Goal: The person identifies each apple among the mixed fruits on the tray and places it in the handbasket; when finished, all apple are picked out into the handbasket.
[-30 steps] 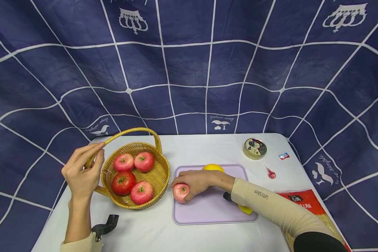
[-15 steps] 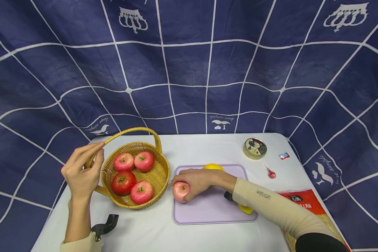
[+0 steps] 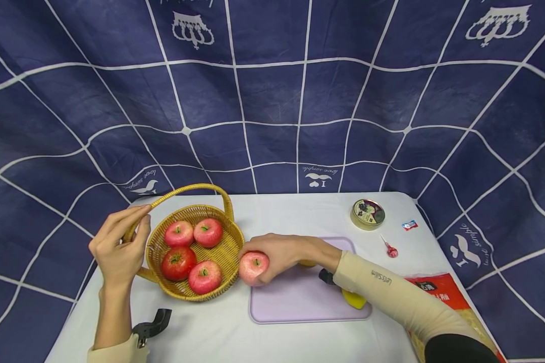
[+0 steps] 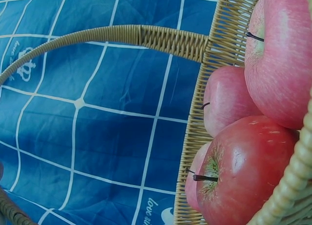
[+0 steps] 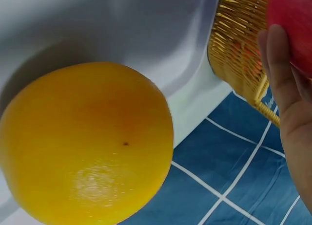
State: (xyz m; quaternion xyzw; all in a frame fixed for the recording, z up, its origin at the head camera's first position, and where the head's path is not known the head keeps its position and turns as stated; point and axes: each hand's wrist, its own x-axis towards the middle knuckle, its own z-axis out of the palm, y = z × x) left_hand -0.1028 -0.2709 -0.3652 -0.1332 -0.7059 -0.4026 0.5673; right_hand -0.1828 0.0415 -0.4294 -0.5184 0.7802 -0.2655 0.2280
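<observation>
My left hand grips the handle of a round woven basket. Several red apples lie inside; the left wrist view shows one glossy red apple close up, stem facing left. My right hand holds a pinkish apple over the left edge of a pale purple tray, close beside the basket's right rim. In the right wrist view, fingers lie against this apple. A large yellow fruit is near that camera, over the tray.
Another yellow fruit sits at the tray's right, partly under my forearm. Behind are a round tin, a lollipop and a small wrapped candy. A red bag lies at the right edge. A blue checked cloth hangs behind.
My right hand has lifted the apple from the tray's left side and moved it slightly up and left, nearer the basket. My left hand has stayed on the handle.
</observation>
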